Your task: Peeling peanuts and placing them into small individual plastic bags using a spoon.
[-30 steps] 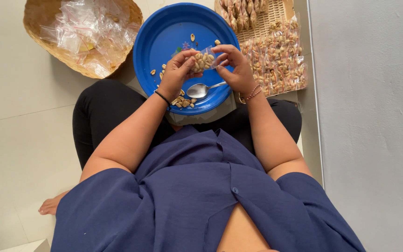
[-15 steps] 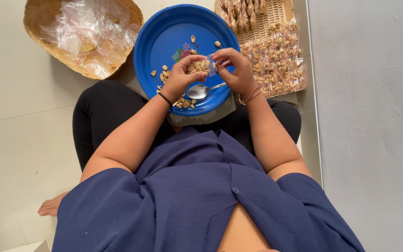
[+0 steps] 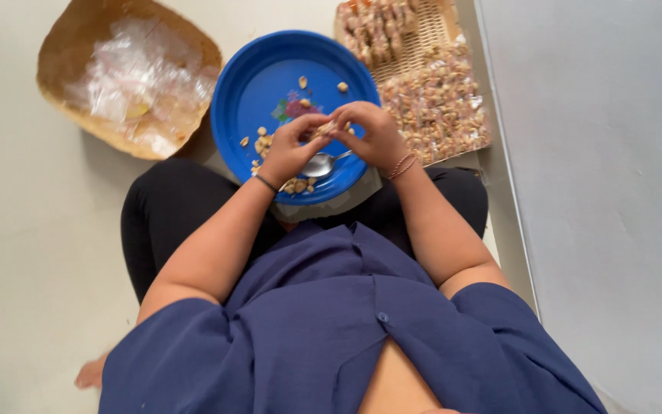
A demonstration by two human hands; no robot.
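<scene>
- Left hand and right hand, frame centre: grips clenched together on a small packet, mostly hidden, above blue plate.
- Upper right: tray of small filled packets.
- Upper left: basket of clear bags.

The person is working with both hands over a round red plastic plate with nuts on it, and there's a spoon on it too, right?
Not quite: the round plastic plate is blue, not red, as the head view shows. The rest holds: both hands, left hand and right hand, work together over it, nut pieces lie on it, and a metal spoon rests on it under the hands.
</scene>
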